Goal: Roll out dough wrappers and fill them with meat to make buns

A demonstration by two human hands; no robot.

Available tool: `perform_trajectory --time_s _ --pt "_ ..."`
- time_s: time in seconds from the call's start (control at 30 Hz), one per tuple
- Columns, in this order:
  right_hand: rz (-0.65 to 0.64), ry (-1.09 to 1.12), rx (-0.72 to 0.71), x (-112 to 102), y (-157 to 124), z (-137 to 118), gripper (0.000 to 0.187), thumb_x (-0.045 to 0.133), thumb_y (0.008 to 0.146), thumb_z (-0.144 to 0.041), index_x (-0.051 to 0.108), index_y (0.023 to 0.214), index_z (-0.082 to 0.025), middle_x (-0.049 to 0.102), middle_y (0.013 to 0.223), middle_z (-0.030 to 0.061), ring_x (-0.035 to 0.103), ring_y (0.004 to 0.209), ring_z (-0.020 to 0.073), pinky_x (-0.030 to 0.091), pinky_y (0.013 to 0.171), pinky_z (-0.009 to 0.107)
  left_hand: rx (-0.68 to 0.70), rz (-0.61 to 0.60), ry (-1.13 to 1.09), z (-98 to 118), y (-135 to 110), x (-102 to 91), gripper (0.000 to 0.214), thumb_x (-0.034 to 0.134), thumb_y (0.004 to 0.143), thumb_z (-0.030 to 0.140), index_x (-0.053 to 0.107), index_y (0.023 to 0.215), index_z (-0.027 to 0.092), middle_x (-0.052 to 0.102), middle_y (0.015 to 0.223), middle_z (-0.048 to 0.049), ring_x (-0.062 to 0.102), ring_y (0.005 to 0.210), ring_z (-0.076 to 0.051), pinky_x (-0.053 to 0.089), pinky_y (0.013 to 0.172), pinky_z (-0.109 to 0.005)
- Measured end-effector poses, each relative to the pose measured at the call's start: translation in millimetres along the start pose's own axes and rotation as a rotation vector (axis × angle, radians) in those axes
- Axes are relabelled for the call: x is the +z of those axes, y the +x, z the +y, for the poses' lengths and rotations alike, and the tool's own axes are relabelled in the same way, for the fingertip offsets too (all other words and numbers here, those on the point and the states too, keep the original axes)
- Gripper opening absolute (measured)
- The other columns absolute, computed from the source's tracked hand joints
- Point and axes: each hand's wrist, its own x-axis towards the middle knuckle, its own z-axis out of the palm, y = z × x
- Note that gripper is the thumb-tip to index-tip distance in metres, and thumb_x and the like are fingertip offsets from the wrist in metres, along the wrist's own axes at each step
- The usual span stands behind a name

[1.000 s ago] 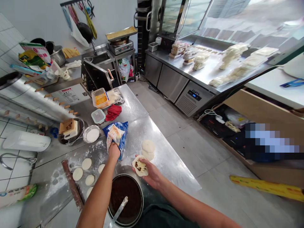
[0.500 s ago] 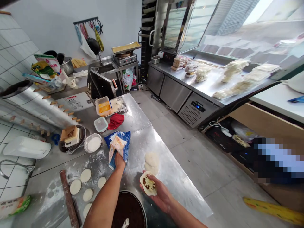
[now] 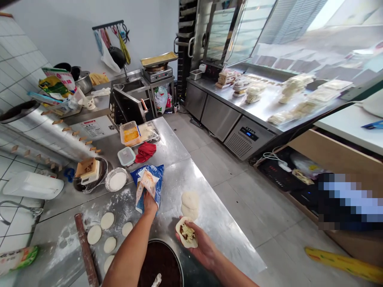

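Note:
On my right hand (image 3: 202,241) rests a round dough wrapper (image 3: 180,231), cupped by the fingers with the thumb on its rim. Dark brown paste and pale shredded filling (image 3: 188,233) lie in its middle. My left hand (image 3: 150,204) reaches into the mouth of a blue and white plastic bag (image 3: 159,175); its fingers are hidden inside. Just beyond the right hand, overlapping flat dough rounds (image 3: 190,201) lie on the steel table. A round pot of dark brown paste (image 3: 158,259) stands below and between my forearms, with a light-coloured utensil handle (image 3: 157,280) in it.
Several small dough discs (image 3: 94,234) and a wooden rolling pin (image 3: 85,251) lie on the floured left side. A bowl of flour (image 3: 116,180), a red cloth (image 3: 145,152) and a tub with orange contents (image 3: 130,133) stand farther back. The steel table's edge (image 3: 227,213) runs along the right.
The view has shifted very slightly. My left hand stays in the bag, its wrist turned a little; the right hand still holds the filled dough wrapper in the same place.

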Motion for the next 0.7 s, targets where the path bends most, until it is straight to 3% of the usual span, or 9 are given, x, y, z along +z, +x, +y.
perform_trajectory --time_s 0.13,0.3,0.43,0.57,0.7 --pt "0.017 -0.003 -0.004 -1 -3 -3 0.047 0.086 0.075 -0.026 0.07 0.118 -0.015 0.077 0.102 0.0084 0.074 0.089 0.0221 0.063 0.085 0.037 0.083 -0.129 0.002 -19 -8 -6.0 0.051 0.048 0.102 0.028 0.05 0.152 0.021 0.053 0.157 -0.0114 0.046 0.147 -0.023 0.036 0.123 -0.038" --pt "-0.008 0.02 -0.003 2 -4 -6 0.039 0.085 0.077 -0.023 0.071 0.113 -0.015 0.077 0.102 0.0079 0.075 0.091 0.0225 0.064 0.084 0.036 0.143 -0.277 0.024 -43 -17 -24.5 0.036 0.061 0.098 0.04 0.067 0.126 0.018 0.069 0.132 -0.0085 0.066 0.119 -0.024 0.051 0.107 -0.047" --pt "0.015 0.038 -0.004 2 -6 -8 0.038 0.082 0.079 -0.02 0.07 0.115 -0.015 0.077 0.104 0.008 0.075 0.093 0.0225 0.063 0.085 0.036 0.118 -0.242 0.071 -51 -10 -43.8 0.028 0.054 0.101 0.032 0.07 0.116 0.015 0.07 0.124 -0.0108 0.064 0.117 -0.022 0.046 0.11 -0.045" --pt "0.026 0.037 0.003 1 -8 -7 0.039 0.08 0.082 -0.019 0.068 0.119 -0.014 0.077 0.102 0.0077 0.074 0.089 0.0209 0.063 0.088 0.037 0.073 -0.203 0.104 -51 -5 -50.8 0.028 0.049 0.097 0.021 0.075 0.106 0.015 0.071 0.115 -0.0124 0.064 0.116 -0.023 0.043 0.108 -0.036" --pt "0.025 0.029 -0.003 2 -7 -6 0.039 0.081 0.081 -0.02 0.069 0.117 -0.013 0.077 0.101 0.0079 0.074 0.091 0.0223 0.063 0.09 0.038 0.089 -0.186 0.072 -44 -6 -50.0 0.032 0.05 0.094 0.017 0.073 0.116 0.015 0.07 0.126 -0.0132 0.061 0.124 -0.023 0.04 0.113 -0.034"
